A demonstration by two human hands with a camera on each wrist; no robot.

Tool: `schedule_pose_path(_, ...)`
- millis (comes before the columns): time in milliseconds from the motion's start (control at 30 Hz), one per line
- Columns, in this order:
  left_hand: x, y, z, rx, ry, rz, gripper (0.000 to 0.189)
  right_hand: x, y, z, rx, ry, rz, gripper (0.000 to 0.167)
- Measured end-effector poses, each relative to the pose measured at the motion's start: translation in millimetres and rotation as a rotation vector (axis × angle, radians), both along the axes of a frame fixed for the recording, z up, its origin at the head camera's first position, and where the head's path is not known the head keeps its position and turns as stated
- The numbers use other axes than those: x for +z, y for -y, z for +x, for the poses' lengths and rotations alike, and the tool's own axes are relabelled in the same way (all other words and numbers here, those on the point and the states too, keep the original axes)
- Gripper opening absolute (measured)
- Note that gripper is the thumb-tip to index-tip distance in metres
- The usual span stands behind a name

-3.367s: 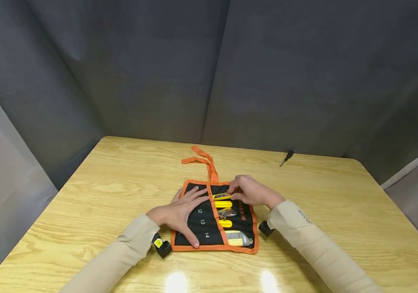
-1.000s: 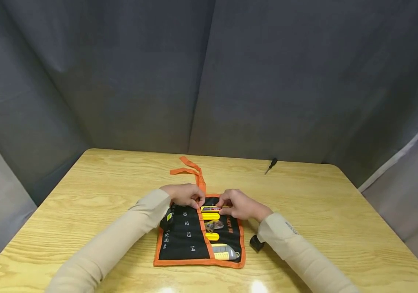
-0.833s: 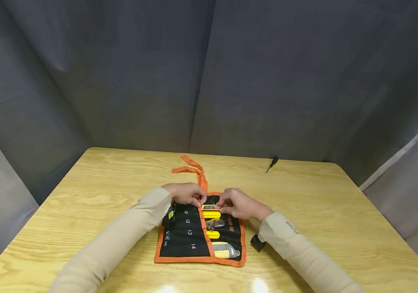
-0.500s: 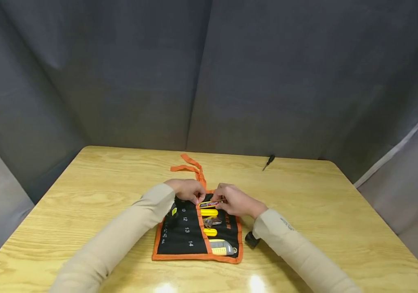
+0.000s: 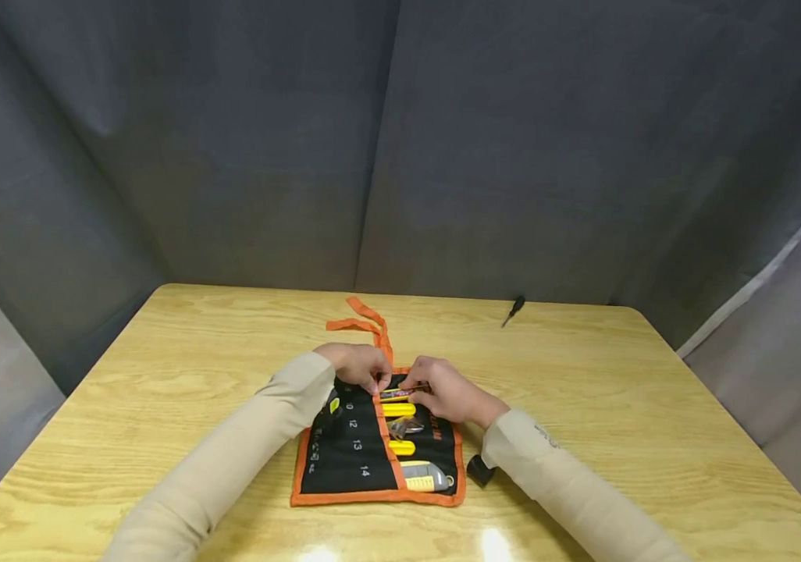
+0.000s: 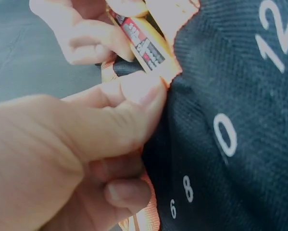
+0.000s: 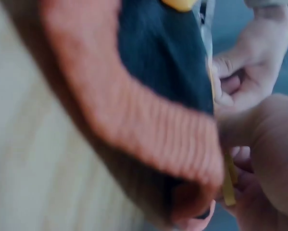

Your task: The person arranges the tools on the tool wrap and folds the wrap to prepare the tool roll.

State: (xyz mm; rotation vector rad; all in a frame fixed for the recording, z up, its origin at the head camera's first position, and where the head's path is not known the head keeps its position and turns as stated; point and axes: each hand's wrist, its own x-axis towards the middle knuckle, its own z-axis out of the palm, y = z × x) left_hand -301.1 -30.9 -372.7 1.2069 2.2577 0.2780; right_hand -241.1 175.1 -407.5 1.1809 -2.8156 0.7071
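A black tool roll (image 5: 344,468) with orange edging and printed sizes lies unrolled on the table. My left hand (image 5: 360,365) pinches the orange rim of its upper pocket between thumb and index finger, as the left wrist view shows closely. With my right hand (image 5: 448,392) I grip a slim yellow-edged tool (image 6: 144,44) bearing a red and dark printed label. Its front end sits right at that pocket's mouth; its exact kind I cannot tell. In pockets below are yellow handles (image 5: 399,410), a metal tool head (image 5: 406,427) and a grey-and-yellow utility knife (image 5: 426,478).
Orange tie straps (image 5: 365,314) stretch from the roll's far edge. A small black-handled screwdriver (image 5: 515,308) lies toward the table's back right. A dark grey curtain (image 5: 267,156) hangs behind the wooden table (image 5: 618,414).
My left hand has gone from lying flat on the roll to pinching the pocket rim. My right hand has shifted slightly left with the labelled tool, which shows less above the pocket.
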Motion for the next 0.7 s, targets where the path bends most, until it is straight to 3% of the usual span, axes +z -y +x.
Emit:
schedule_pose_path(133, 2.4, 3.7, 0.4, 0.004, -0.009, -0.011, 0.018, 1.4, 5, 1.8, 0.027, -0.015, -0.011, 0.014)
schedule_pose_path(233, 2.9, 5.2, 0.6, 0.017, 0.003, -0.024, 0.018, -1.7, 3, -1.6, 0.04, 0.08, -0.066, 0.016)
schedule_pose_path(333, 2.6, 1.5, 0.8, 0.019, 0.034, -0.018, 0.018, -7.2, -4, -3.7, 0.005, 0.181, -0.121, 0.02)
schedule_pose_path(467, -0.9, -6.7, 1.6, 0.035, 0.045, 0.033, 0.013, -12.2, -16, 0.0, -0.064, 0.211, -0.145, 0.021)
schedule_pose_path(700, -8.1, -0.3, 7.9, 0.19, -0.011, 0.116, 0.01, -11.8, -21, 7.6, -0.138, 0.26, -0.157, 0.02)
